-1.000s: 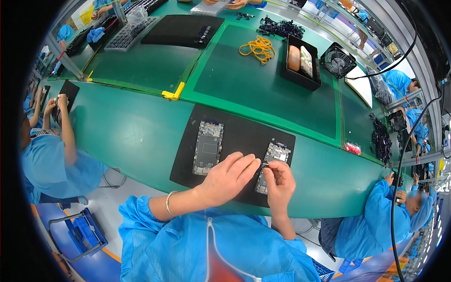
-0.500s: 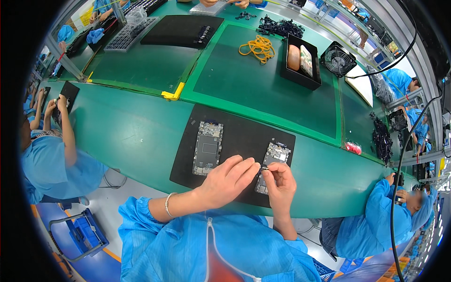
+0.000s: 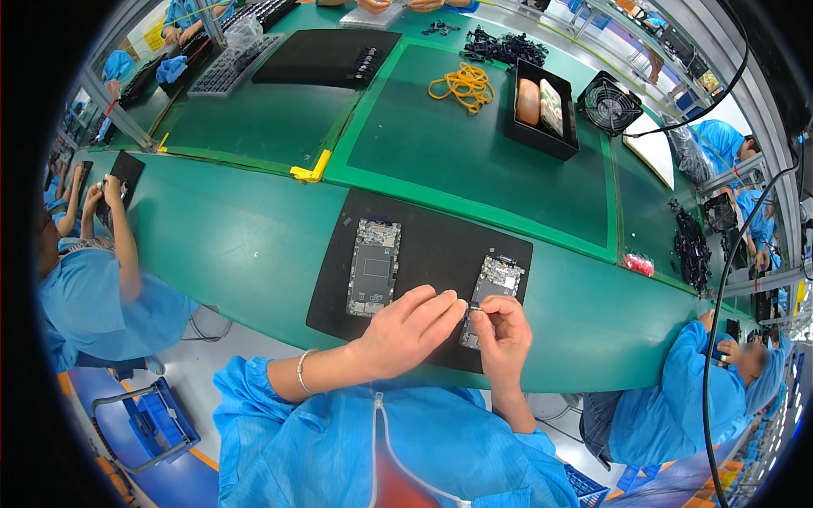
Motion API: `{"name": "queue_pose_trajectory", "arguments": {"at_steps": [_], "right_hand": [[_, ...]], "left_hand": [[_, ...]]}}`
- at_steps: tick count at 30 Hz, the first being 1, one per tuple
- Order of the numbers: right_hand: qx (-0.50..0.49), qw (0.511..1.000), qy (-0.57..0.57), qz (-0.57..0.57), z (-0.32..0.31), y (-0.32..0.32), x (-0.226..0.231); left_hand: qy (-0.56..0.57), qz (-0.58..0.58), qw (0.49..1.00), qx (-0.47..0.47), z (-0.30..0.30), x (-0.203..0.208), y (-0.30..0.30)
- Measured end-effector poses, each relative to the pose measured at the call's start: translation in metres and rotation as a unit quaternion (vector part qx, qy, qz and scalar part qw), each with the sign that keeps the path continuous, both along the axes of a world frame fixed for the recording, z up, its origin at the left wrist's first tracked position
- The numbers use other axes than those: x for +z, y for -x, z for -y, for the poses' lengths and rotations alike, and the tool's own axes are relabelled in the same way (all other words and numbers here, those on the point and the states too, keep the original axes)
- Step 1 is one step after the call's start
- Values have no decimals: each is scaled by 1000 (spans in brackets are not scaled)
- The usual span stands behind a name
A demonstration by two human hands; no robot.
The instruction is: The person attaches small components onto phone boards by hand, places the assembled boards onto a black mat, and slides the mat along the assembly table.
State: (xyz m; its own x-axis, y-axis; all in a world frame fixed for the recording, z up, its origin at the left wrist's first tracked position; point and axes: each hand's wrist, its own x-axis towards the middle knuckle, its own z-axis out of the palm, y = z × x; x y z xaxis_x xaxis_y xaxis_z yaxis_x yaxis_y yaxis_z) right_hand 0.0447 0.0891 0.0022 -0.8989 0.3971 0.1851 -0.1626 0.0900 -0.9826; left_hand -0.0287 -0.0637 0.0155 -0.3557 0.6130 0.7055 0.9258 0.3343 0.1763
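Note:
My left hand and my right hand meet over the right part of a black mat. Between their fingertips is a small dark part with a shiny bit, too small to name exactly. Both hands pinch it, the right with thumb and forefinger. Under the right hand lies a phone-sized circuit board, its lower part partly covered by the fingers. A second, larger circuit board rests flat on the mat, left of the hands and touched by neither.
Beyond a green-taped border are yellow cords, a black box holding rounded items, a fan and a heap of dark small parts. A black cable hangs at right. Co-workers in blue sit on both sides.
The small dark part has tilted slightly between my fingertips. My hands have barely shifted; the boards stay where they were.

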Motion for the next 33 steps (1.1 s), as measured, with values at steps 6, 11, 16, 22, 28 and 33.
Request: {"name": "queue_pose_trajectory", "arguments": {"at_steps": [6, 11, 16, 22, 28, 33], "right_hand": [[3, 1000, -20, -18, -1, 1, -5], [-1, 1000, -11, -1, -2, -2, -6], [5, 1000, 1, -14, -2, -4, -5], [21, 999, 24, -13, -3, -5, -5], [16, 1000, 1, -15, -2, -5, -4], [2, 999, -44, -20, -1, -7, -6]], "left_hand": [[6, 11, 1000, -4, -1, -1, 1], [7, 17, 1000, 0, -2, 2, 0], [6, 15, 1000, 3, -1, 2, -2], [15, 13, 1000, -3, 0, 3, -3], [9, 14, 1000, -1, 0, 1, -2], [11, 19, 1000, -6, 0, 2, -2]]}}
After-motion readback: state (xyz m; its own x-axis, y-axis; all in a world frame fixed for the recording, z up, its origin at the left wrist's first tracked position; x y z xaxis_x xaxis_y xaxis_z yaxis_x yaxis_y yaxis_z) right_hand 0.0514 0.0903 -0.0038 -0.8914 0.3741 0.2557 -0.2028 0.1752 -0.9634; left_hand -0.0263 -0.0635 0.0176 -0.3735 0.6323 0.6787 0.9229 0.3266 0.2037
